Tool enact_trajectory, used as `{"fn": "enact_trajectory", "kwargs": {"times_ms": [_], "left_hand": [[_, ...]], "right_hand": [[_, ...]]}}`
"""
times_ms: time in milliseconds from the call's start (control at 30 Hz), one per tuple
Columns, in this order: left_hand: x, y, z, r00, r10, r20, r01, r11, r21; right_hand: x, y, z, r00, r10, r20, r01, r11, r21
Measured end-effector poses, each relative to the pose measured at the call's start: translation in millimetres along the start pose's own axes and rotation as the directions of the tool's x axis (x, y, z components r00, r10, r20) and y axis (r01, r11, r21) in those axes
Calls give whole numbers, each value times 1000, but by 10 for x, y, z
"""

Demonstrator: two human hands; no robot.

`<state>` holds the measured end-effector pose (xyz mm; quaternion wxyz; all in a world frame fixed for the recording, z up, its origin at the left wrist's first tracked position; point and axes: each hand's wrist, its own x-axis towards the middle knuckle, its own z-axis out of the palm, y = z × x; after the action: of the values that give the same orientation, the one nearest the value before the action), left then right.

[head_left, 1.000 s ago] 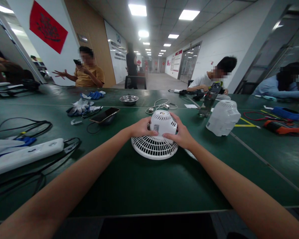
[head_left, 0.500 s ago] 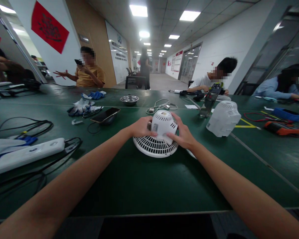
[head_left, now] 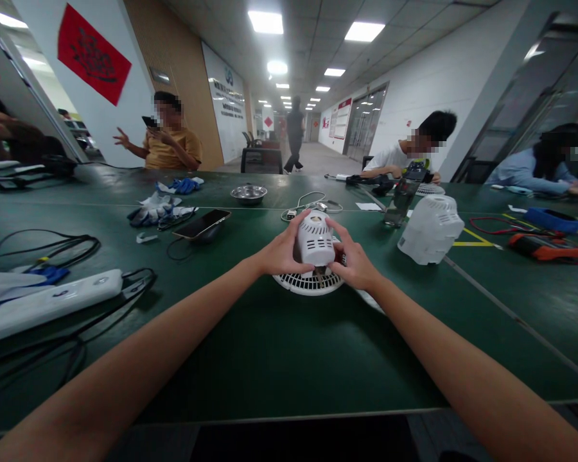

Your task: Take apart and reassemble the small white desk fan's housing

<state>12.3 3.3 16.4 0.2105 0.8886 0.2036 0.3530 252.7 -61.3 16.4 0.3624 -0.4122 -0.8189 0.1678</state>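
A small white fan lies face down on the green table (head_left: 279, 359), its round grille (head_left: 308, 283) flat on the surface. Both my hands are wrapped round the white motor housing (head_left: 315, 241) that rises from the grille's back. My left hand (head_left: 282, 252) grips the housing's left side, fingers curled over it. My right hand (head_left: 354, 258) grips its right side. The housing sits slightly raised above the grille, with a dark gap and a bit of red showing beneath it.
A second white fan housing (head_left: 431, 229) lies to the right. A phone (head_left: 203, 224), gloves (head_left: 158, 210), a metal bowl (head_left: 248, 192) and a cable (head_left: 313, 204) lie beyond. A white power strip (head_left: 52, 303) with black cords is at left. Several people sit around the table.
The fan has slid a little farther from me. My hands have closed tighter round the motor housing, which now stands higher off the grille. A person in the corridor walked farther away.
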Motion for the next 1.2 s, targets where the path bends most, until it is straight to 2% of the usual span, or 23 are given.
{"fn": "enact_trajectory", "kwargs": {"times_ms": [233, 567, 767, 833, 967, 1067, 1133, 1200], "left_hand": [[-23, 37, 20, 999, -11, -36, 12, 999, 42], [-6, -18, -64, 997, 45, 57, -47, 999, 23], [-26, -11, -25, 999, 2, 47, -5, 999, 54], [-42, -31, 23, 999, -32, 11, 31, 997, 71], [-77, -102, 95, 996, -36, -76, 48, 987, 150], [-119, -165, 73, 997, -34, -73, 45, 986, 158], [-155, -217, 33, 993, -80, -85, 91, 986, 141], [-189, -284, -6, 976, -158, -150, 181, 971, 158]], "right_hand": [[11, -31, -13, 1000, 7, 0, -7, 1000, 18], [21, -38, -18, 999, 30, 18, -31, 999, 34], [16, -31, -27, 1000, 1, 25, -1, 1000, 25], [18, -26, -2, 1000, -17, -7, 16, 1000, -23], [31, -5, 91, 984, -73, -163, 48, 987, -155], [40, 20, 130, 972, -88, -217, 46, 981, -188], [43, 49, 121, 971, -91, -223, 46, 979, -198], [43, 103, 92, 970, -79, -231, 34, 981, -189]]}}
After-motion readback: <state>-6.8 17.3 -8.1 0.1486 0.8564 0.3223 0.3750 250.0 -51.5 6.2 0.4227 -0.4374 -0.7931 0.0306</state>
